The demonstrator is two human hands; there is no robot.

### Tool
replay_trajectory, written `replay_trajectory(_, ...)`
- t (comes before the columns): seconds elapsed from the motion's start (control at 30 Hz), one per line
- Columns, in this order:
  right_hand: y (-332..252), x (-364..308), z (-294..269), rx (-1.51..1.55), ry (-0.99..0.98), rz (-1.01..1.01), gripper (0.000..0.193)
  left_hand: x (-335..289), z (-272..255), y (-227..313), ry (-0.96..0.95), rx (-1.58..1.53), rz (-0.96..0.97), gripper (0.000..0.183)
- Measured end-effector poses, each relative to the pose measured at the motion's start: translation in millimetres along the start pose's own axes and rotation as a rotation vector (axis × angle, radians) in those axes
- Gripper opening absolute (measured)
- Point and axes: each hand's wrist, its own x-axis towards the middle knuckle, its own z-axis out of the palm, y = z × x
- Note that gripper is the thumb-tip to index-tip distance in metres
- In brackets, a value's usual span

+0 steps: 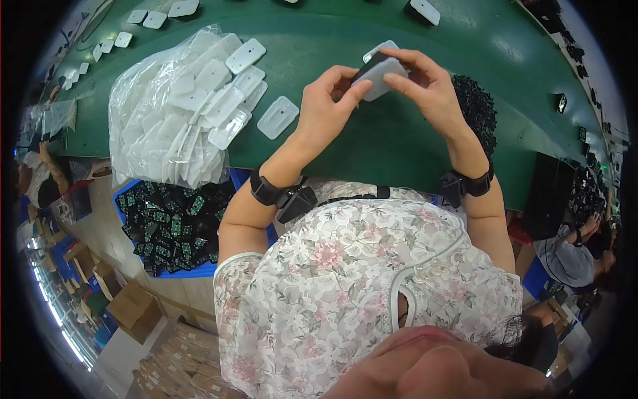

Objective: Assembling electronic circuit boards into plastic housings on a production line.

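Note:
My left hand point(325, 101) and my right hand point(430, 88) are raised over the green table, both closed on one small case. Its white plastic cover point(383, 80) faces me, with a black body point(369, 65) behind it. Both thumbs press against the white cover; the fingers curl round the far edges and are partly hidden. Just beyond the case, another white piece point(379, 49) shows, partly covered by my right fingers. A single white cover point(278, 118) lies on the table to the left of my left hand.
A clear plastic bag point(143, 113) spills many white covers on the left. A heap of small black parts point(475, 106) lies by my right wrist. Below the table edge, a blue bin point(126, 229) holds black pieces with green circuit boards. Co-workers sit at both sides.

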Motion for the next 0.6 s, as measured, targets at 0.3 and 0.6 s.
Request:
replay_trajectory(0.3, -43.0, 90.2, -0.5, -0.109, 0.050, -0.272, 0.025, 16.6, -2.4, 10.1, 0.311, -0.122, 0.283, 0.033)
replay_trajectory(0.6, -28.7, 201.7, -28.3, -0.781, -0.216, -0.412, 0.028, -20.1, -15.1, 17.4, 0.333, 0.494, 0.488, 0.030)
